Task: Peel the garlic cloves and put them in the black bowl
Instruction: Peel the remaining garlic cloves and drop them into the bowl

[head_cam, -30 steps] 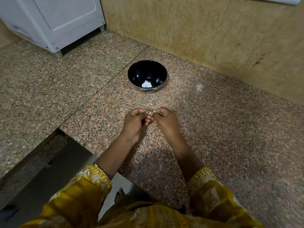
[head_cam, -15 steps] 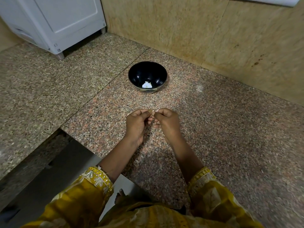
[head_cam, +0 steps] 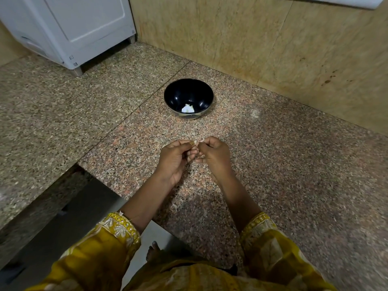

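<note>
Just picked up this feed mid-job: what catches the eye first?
At centre, the left hand and right hand pinch a small pale garlic clove between them over the granite counter. Beyond them stands the black bowl, with white pieces lying at its bottom.

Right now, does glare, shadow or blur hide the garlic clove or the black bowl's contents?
Head view: small highlights fleck the glossy round black bowl, but the pale pieces inside are readable. Head view: a soft shadow lies on the speckled granite counter under the arms; left hand and right hand are sharp, their fingers covering most of the small pale garlic clove.
</note>
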